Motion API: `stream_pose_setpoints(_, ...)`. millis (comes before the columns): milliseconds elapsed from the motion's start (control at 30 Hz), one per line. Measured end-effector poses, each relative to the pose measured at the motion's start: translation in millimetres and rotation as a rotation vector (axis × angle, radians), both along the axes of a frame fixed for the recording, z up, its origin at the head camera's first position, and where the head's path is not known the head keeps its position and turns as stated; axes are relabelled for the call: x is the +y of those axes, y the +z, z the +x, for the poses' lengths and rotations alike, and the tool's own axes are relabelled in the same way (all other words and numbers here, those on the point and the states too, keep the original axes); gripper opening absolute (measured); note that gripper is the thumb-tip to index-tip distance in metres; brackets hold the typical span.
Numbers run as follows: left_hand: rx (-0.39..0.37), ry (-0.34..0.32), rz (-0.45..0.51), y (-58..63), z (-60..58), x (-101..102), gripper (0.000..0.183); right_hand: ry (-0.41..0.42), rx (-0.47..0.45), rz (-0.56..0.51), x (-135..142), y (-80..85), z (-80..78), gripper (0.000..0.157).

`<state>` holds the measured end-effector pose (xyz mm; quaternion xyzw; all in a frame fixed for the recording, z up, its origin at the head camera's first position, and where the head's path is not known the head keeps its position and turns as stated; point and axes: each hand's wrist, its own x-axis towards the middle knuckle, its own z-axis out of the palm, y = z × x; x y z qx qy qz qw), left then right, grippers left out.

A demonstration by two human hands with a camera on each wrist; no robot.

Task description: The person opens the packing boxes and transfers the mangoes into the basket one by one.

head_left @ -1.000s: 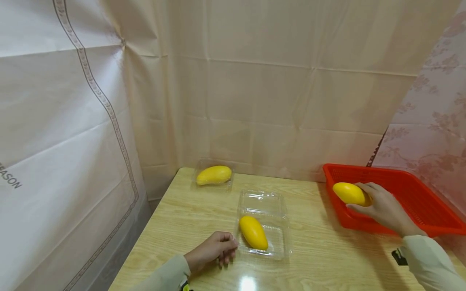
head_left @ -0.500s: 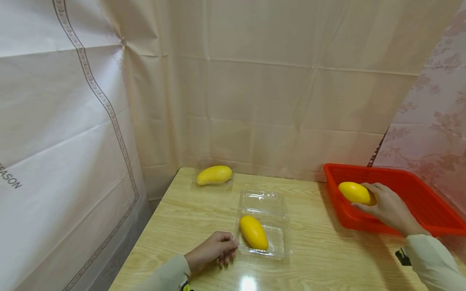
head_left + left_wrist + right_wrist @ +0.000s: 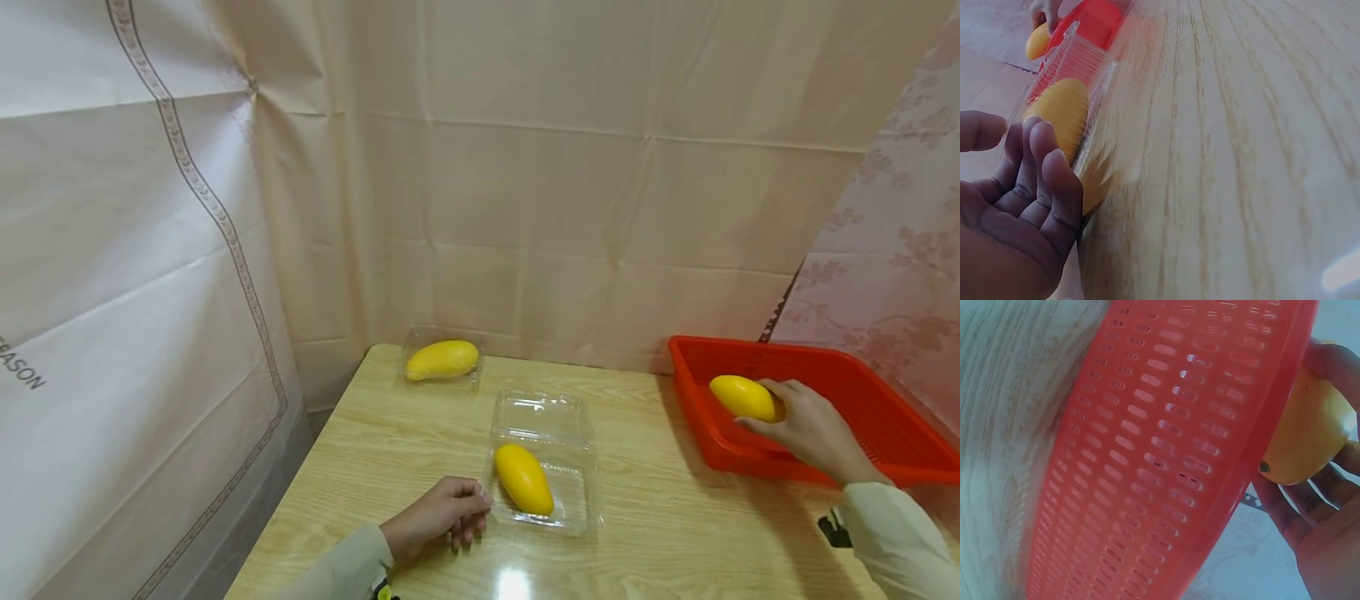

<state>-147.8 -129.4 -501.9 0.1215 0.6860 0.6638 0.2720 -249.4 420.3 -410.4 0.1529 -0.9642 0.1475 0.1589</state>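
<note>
A yellow mango [image 3: 742, 398] is gripped in my right hand [image 3: 813, 429], over the left part of the red plastic basket [image 3: 885, 375]. In the right wrist view, the basket's rim overlaps the lower side of the mango [image 3: 1310, 428]. At the left edge of an opened clear plastic clamshell box [image 3: 573, 492], my left hand [image 3: 442, 512] pinches the rim between thumb and fingers. Inside that box's left half lies a second mango [image 3: 523, 479], and its lid is folded back behind it. The left wrist view shows this mango [image 3: 1063, 112] through the clear wall.
Another clear box [image 3: 474, 383] with a mango [image 3: 442, 360] in it stands at the table's back left corner. Cloth sheets [image 3: 540, 208] hang behind the wood-grain table [image 3: 637, 533] and on both sides.
My right hand has moved a little to the right with the mango, farther over the basket. The left hand and the opened box have stayed in place.
</note>
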Motion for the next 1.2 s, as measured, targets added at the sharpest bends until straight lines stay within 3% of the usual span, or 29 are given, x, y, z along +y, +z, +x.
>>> stream_pose_setpoints(400, -0.001, 0.000, 0.002, -0.9, -1.0, 0.4, 0.035, -0.022, -0.048, 0.011, 7.6, -5.3, -2.2, 0.071)
stream_pose_setpoints(1200, -0.011, -0.005, 0.000, 0.9, -1.6, 0.1, 0.037, -0.060, -0.251, 0.018, 17.8, -14.6, -10.5, 0.064)
